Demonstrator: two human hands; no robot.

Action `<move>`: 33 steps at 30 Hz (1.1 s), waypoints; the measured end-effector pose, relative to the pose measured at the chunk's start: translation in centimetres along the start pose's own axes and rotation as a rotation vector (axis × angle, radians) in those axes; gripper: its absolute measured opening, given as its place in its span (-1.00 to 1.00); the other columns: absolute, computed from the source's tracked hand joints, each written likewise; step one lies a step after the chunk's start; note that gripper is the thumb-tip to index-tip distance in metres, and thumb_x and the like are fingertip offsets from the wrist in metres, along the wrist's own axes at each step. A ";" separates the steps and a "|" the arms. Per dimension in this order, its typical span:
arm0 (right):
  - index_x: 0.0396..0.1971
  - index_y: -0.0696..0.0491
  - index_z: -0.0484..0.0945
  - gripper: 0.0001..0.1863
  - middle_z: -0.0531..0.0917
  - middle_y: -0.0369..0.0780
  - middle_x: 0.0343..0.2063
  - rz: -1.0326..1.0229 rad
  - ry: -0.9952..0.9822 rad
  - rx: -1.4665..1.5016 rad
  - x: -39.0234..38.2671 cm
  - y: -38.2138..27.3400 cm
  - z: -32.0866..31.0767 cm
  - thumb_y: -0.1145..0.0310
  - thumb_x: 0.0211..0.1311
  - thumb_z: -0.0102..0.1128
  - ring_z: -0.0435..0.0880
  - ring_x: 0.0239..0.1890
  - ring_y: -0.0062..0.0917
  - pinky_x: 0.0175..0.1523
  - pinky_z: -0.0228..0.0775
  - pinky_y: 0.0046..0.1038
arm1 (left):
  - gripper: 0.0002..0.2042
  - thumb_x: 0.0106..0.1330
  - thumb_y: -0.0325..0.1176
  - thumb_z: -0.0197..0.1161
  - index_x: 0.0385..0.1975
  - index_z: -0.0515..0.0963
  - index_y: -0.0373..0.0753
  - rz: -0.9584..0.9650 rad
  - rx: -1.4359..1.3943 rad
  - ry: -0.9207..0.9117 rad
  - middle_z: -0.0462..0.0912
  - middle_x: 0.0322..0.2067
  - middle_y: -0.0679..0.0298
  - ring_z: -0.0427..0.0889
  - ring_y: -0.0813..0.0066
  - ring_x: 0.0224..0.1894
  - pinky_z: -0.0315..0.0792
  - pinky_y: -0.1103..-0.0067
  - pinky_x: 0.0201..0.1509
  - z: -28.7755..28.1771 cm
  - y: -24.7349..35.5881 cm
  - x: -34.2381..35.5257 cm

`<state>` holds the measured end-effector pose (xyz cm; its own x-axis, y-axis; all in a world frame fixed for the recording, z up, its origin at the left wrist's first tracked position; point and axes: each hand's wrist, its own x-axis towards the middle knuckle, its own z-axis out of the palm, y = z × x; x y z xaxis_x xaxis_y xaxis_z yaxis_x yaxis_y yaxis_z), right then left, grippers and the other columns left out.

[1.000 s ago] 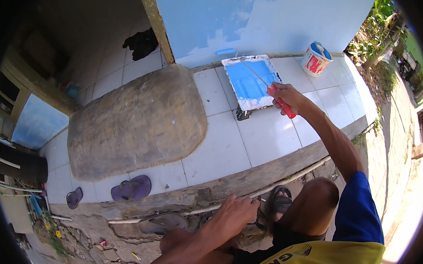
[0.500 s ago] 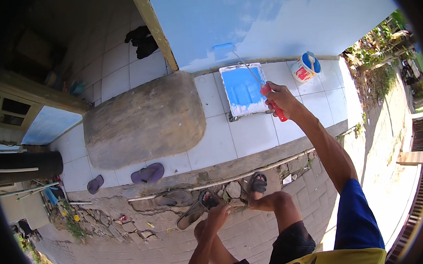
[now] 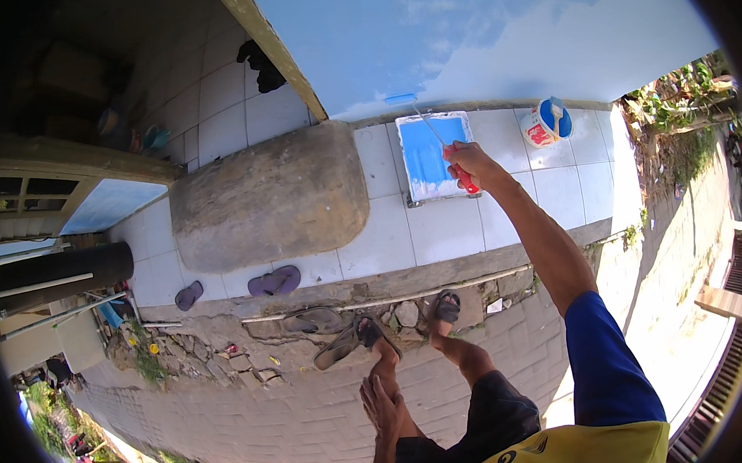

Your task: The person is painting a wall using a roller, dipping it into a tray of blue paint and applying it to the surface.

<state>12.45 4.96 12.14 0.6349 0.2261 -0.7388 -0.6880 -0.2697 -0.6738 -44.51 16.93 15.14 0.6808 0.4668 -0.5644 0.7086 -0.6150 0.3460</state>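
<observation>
My right hand [image 3: 476, 164], arm stretched forward, is closed around the red handle of a paint roller [image 3: 466, 180]. Its thin metal rod passes over a paint tray [image 3: 423, 191] smeared with blue and white. At the rod's end the blue roller sleeve [image 3: 400, 99] is at the lower part of the light blue wall [image 3: 511, 35], just above its base; whether it presses on the wall I cannot tell. My left hand [image 3: 380, 408] lies on my left leg near the knee, fingers stretched out, holding nothing.
Right of the tray stands a white and red bucket [image 3: 537, 136] of blue paint, a brush [image 3: 557, 114] across its rim. A concrete slab [image 3: 270, 203] adjoins the white tiles. Loose sandals [image 3: 275, 281] lie along the raised edge [image 3: 373, 288]. Broken stones [image 3: 220, 366] border the paving.
The roller sleeve has come down the wall, closer to its base. My left hand has shifted from low on the shin up toward the knee. The whole view has shifted slightly.
</observation>
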 end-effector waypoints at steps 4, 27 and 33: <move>-0.32 0.07 0.40 -0.95 0.41 -0.25 -0.57 0.003 0.084 -0.056 2.8 -0.6 0.7 0.46 0.31 0.07 0.48 -0.63 -0.50 -0.59 0.22 -0.30 | -0.19 0.11 -0.31 0.43 0.37 0.16 -0.29 0.098 -0.053 0.051 0.21 0.32 -0.22 0.20 -0.29 0.33 0.22 0.06 0.35 -2.2 3.8 2.0; 0.50 -0.02 0.04 -0.25 0.53 -0.26 -0.35 0.085 0.066 -0.027 -23.8 -18.5 2.3 0.36 0.32 0.07 0.51 -0.45 -0.68 -0.51 0.42 -0.57 | -0.39 0.17 -0.14 0.36 0.20 0.38 -0.24 0.017 0.205 -0.110 0.42 0.10 0.02 0.47 -0.02 0.10 0.54 0.10 0.03 -5.0 9.9 16.4; 0.45 -0.02 0.14 -0.30 0.54 -0.29 -0.40 0.072 0.036 -0.017 -14.8 -14.7 2.6 0.36 0.31 0.08 0.52 -0.48 -0.68 -0.52 0.41 -0.55 | -0.42 0.18 -0.17 0.35 0.19 0.37 -0.22 0.035 0.223 -0.105 0.42 0.08 0.05 0.47 0.00 0.10 0.56 0.13 0.00 -5.0 10.3 17.4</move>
<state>12.27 8.01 32.95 0.5962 0.1715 -0.7843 -0.7268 -0.2997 -0.6180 -24.40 21.87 12.65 0.6730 0.3814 -0.6337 0.6185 -0.7600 0.1995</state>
